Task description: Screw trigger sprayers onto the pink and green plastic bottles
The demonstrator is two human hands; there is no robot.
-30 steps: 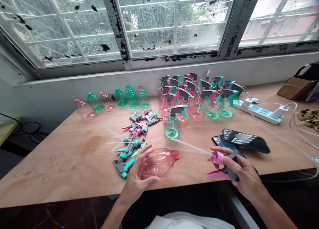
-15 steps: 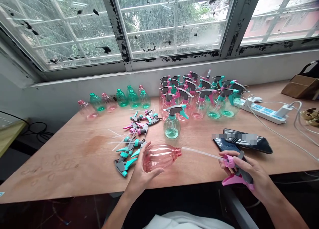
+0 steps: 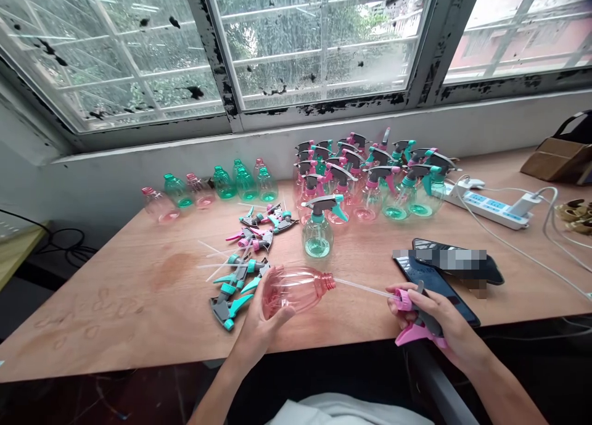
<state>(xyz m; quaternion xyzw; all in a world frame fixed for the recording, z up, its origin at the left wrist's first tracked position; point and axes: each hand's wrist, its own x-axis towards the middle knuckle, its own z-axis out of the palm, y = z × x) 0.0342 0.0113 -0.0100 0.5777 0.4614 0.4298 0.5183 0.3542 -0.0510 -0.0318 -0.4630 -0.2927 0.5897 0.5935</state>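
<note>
My left hand (image 3: pixel 266 317) is wrapped round a clear pink bottle (image 3: pixel 298 291), which lies tilted on its side with its threaded neck pointing right. In my right hand (image 3: pixel 432 311) is a pink and grey spray head (image 3: pixel 419 317), its collar pinched at the fingertips. A clear dip tube (image 3: pixel 363 286) runs left from the collar, its tip at the bottle's mouth; whether it is just inside, I cannot tell. Behind the pink bottle stands a green spray bottle (image 3: pixel 317 234) with a teal trigger. Loose spray heads (image 3: pixel 230 298) lie beside my left hand.
Finished-looking spray bottles (image 3: pixel 370 193) stand grouped at the back. Open green and pink bottles (image 3: pixel 223 183) line the back left. Two phones (image 3: pixel 437 283) lie right of centre, partly overlapping. A power strip (image 3: pixel 494 208) with white cables is at the right, near a brown bag (image 3: pixel 557 156).
My right hand has moved left with the spray head, bringing the tube's tip to the bottle's mouth. More of the lower phone now shows. My left hand still holds the bottle, nearly unmoved.
</note>
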